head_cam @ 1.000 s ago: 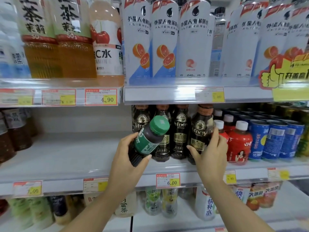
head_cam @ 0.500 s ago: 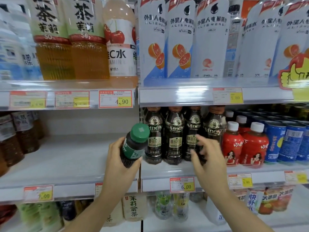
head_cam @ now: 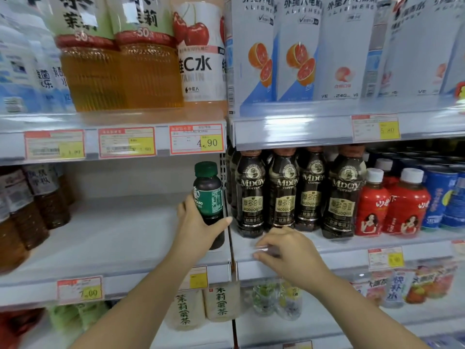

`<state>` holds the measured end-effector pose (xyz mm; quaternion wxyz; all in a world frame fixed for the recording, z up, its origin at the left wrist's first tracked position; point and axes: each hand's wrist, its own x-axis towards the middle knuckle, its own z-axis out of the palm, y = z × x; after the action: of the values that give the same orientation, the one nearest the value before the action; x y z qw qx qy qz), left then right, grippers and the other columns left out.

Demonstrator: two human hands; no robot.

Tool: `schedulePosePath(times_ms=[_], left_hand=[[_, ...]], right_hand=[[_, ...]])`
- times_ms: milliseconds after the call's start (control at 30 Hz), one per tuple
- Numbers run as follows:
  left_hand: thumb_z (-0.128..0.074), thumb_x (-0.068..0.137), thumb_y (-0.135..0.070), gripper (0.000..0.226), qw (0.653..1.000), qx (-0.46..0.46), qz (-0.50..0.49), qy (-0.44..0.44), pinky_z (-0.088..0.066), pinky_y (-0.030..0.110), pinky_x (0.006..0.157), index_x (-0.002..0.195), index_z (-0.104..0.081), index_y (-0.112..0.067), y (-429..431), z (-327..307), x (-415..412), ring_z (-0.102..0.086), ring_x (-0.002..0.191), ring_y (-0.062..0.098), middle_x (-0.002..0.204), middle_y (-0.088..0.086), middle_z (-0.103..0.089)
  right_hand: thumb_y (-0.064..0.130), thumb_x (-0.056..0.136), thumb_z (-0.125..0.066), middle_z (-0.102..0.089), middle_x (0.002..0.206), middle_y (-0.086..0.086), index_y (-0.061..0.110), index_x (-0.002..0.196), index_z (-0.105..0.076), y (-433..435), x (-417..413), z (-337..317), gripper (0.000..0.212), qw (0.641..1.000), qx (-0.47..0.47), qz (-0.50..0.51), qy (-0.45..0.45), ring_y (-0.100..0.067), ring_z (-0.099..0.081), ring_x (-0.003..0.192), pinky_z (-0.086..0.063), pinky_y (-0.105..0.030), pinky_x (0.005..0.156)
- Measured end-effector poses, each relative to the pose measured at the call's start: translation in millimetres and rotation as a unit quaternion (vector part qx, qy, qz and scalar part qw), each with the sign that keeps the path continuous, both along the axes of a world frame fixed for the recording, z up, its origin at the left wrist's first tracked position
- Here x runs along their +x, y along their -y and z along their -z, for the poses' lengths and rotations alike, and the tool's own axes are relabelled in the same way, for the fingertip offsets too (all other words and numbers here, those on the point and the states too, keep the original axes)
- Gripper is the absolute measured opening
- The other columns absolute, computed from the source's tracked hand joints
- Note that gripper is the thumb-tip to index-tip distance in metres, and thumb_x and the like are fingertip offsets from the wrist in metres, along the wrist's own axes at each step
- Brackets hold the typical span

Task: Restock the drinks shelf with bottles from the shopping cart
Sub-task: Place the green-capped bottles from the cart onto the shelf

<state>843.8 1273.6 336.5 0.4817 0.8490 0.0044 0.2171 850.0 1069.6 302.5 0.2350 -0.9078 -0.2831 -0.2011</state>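
My left hand (head_cam: 198, 227) grips a small dark coffee bottle (head_cam: 208, 197) with a green cap and green label. The bottle stands upright at the right end of the white middle shelf (head_cam: 113, 238), beside the upright divider. My right hand (head_cam: 284, 250) hovers at the front edge of the neighbouring shelf, below a row of dark Mdoy coffee bottles (head_cam: 284, 192). Its fingers are blurred and curled, and nothing shows in them.
Brown tea bottles (head_cam: 30, 205) stand at the left end of the middle shelf. Red bottles (head_cam: 392, 205) and blue cans (head_cam: 442, 197) fill the right side. Large tea and white drink bottles line the upper shelf. Price tags run along the shelf edges. More bottles sit below.
My left hand has swung the green-capped bottle from tilted to upright and moved it onto the shelf. My right hand has left the Mdoy bottle and dropped to the shelf's front edge.
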Motion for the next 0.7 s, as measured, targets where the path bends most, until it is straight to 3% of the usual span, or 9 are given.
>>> schedulePosePath(times_ms=[100, 167, 433, 567, 700], left_hand=[[-0.067, 0.081, -0.009, 0.064, 0.991, -0.007, 0.104, -0.088, -0.042, 0.022, 0.080, 0.126, -0.028, -0.031, -14.3, -4.2, -10.8, -0.053, 0.101, 0.007, 0.109, -0.009, -0.050], [-0.064, 0.083, -0.003, 0.071, 0.986, -0.008, 0.127, -0.106, -0.042, 0.022, 0.080, 0.134, -0.025, -0.033, -22.5, -4.7, -15.1, -0.054, 0.093, -0.002, 0.107, -0.015, -0.052], [-0.075, 0.076, -0.022, 0.064, 0.996, 0.071, -0.013, -0.052, -0.046, 0.041, 0.091, 0.129, -0.041, -0.020, -19.0, 6.9, 34.9, -0.056, 0.109, 0.026, 0.122, 0.006, -0.055], [-0.074, 0.077, -0.016, 0.067, 0.997, 0.064, -0.009, -0.046, -0.042, 0.032, 0.091, 0.134, -0.038, -0.014, -16.0, 3.1, 45.6, -0.054, 0.115, 0.028, 0.128, 0.011, -0.054], [-0.066, 0.086, -0.018, 0.068, 0.998, 0.058, 0.012, -0.025, -0.034, 0.024, 0.093, 0.142, -0.029, -0.015, -13.6, -1.2, 11.8, -0.046, 0.123, 0.020, 0.135, 0.002, -0.047]], right_hand=[[0.046, 0.085, -0.060, -0.062, 0.096, 0.015, 0.030, 0.101, -0.068, -0.7, -1.6, 1.2, 0.024, 1.000, 0.006, 0.001, -0.005, -0.008, -0.052, 0.095, -0.038, -0.023, 0.077], [0.045, 0.085, -0.060, -0.062, 0.096, 0.015, 0.031, 0.101, -0.068, -0.9, -2.7, 1.4, 0.024, 1.000, 0.006, 0.005, -0.004, -0.009, -0.053, 0.095, -0.041, -0.025, 0.081], [0.046, 0.086, -0.059, -0.062, 0.095, 0.018, 0.032, 0.102, -0.068, -2.4, -7.3, -1.4, 0.024, 1.000, 0.000, 0.010, -0.007, -0.009, -0.053, 0.092, -0.037, -0.024, 0.081], [0.046, 0.087, -0.057, -0.061, 0.096, 0.017, 0.031, 0.104, -0.068, -2.0, -7.5, -1.9, 0.025, 1.000, -0.009, 0.005, -0.013, -0.009, -0.052, 0.094, -0.037, -0.026, 0.083], [0.041, 0.086, -0.061, -0.060, 0.094, 0.016, 0.028, 0.106, -0.068, -0.9, -7.1, -2.5, 0.024, 0.999, -0.011, 0.007, -0.031, -0.010, -0.054, 0.094, -0.041, -0.031, 0.087]])
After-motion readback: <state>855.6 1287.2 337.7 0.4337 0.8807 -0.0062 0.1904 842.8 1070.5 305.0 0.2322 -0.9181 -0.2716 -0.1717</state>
